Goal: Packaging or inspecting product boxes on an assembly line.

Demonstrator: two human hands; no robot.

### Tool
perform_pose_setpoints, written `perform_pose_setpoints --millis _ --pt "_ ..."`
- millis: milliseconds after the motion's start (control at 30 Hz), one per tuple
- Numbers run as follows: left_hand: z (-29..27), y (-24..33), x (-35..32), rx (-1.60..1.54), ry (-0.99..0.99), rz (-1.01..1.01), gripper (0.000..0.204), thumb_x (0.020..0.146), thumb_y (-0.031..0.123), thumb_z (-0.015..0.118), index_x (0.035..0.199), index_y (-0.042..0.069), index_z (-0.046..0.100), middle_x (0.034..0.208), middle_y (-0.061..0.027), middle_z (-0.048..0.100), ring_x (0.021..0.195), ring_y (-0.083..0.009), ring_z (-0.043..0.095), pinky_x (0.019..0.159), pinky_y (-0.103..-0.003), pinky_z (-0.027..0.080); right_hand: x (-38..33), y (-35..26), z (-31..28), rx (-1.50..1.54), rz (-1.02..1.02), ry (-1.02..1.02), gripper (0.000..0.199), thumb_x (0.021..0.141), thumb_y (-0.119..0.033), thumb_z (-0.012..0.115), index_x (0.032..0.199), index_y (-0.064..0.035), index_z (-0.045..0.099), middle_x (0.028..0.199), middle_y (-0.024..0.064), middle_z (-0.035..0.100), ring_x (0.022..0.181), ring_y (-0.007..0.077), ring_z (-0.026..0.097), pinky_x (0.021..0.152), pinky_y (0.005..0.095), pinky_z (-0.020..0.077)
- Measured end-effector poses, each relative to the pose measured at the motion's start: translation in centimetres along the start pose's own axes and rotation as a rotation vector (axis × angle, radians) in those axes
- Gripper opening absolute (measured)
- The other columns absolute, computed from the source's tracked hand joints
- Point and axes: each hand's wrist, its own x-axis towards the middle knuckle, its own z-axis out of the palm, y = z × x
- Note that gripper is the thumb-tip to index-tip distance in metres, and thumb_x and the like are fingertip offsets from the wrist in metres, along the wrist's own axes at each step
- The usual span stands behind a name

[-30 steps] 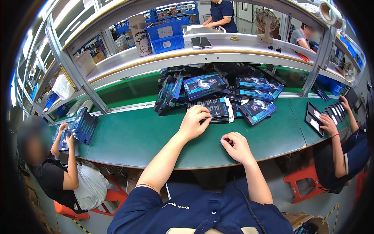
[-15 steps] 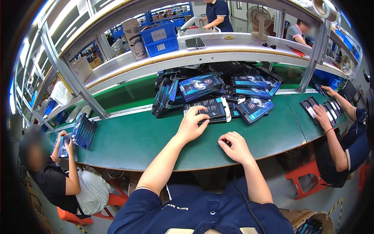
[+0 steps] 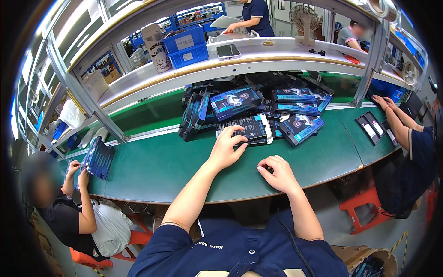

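My left hand [image 3: 227, 147] rests on the near left part of a flat black box [image 3: 249, 128]. Its fingers are bent and apart over the box, not wrapped round it. The box lies with a printed side up and has a pale edge on its right. To the right, my right hand [image 3: 278, 172] lies on the green table [image 3: 184, 159], its fingers curled in and nothing visible in them. Just beyond it is a blue-and-black box [image 3: 301, 129], tilted against the pile. Several more such boxes [image 3: 236, 102] are heaped behind my hands.
A metal-framed shelf [image 3: 138, 98] crosses above the table's far side, with a phone [image 3: 228, 51], blue bins [image 3: 187, 46] and a fan [image 3: 305, 25]. A person [image 3: 64, 203] sits at left by upright boxes [image 3: 98, 158]; another person [image 3: 417, 152] works at right beside black trays [image 3: 370, 128].
My hands and the box under the left one stay nearly still. At right, the co-worker's hands have moved away from the trays toward the table's far side.
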Motion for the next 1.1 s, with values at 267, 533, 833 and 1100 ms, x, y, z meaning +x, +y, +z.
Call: perform_pose_setpoints --millis 267,533,833,1100 --pt "-0.1 2.3 1.2 -0.073 0.316 0.119 0.012 0.076 0.003 0.073 0.086 0.003 0.067 0.095 -0.0099 0.065 0.089 -0.0284 0.063 0.079 -0.037 0.049 0.4 0.3 0.6 -0.049 -0.016 -0.011 0.01 0.085 -0.014 0.067 0.083 -0.0042 0.067 0.079 0.0081 0.065 0.078 0.0262 0.061 0.072 0.0378 0.049" --pt "-8.2 21.9 3.8 -1.404 -0.163 0.561 0.016 0.078 0.005 0.076 0.092 0.001 0.071 0.089 -0.0085 0.071 0.078 -0.0246 0.068 0.07 -0.037 0.056 0.8 0.6 0.5 0.15 0.157 -0.009 0.013 0.086 -0.011 0.067 0.087 0.0011 0.067 0.077 0.0091 0.064 0.065 0.0168 0.061 0.061 0.0317 0.0494" --pt "-11.4 22.1 1.6 -1.637 -0.08 0.502 0.007 0.08 -0.011 0.067 0.076 -0.006 0.07 0.092 -0.0227 0.068 0.077 -0.0291 0.067 0.066 -0.031 0.059 0.5 1.3 0.7 0.073 0.047 0.016 0.011 0.086 -0.012 0.069 0.086 -0.0006 0.068 0.073 0.0076 0.062 0.062 0.0165 0.057 0.058 0.0295 0.0473" --pt "-10.7 21.7 2.0 -1.641 -0.011 0.612 0.005 0.082 -0.006 0.07 0.078 -0.004 0.07 0.09 -0.0212 0.067 0.077 -0.0281 0.065 0.064 -0.028 0.058 0.5 0.8 0.7 0.047 0.019 0.022 0.01 0.086 -0.012 0.069 0.085 -0.0016 0.068 0.073 0.0072 0.062 0.064 0.0175 0.057 0.059 0.0302 0.047"
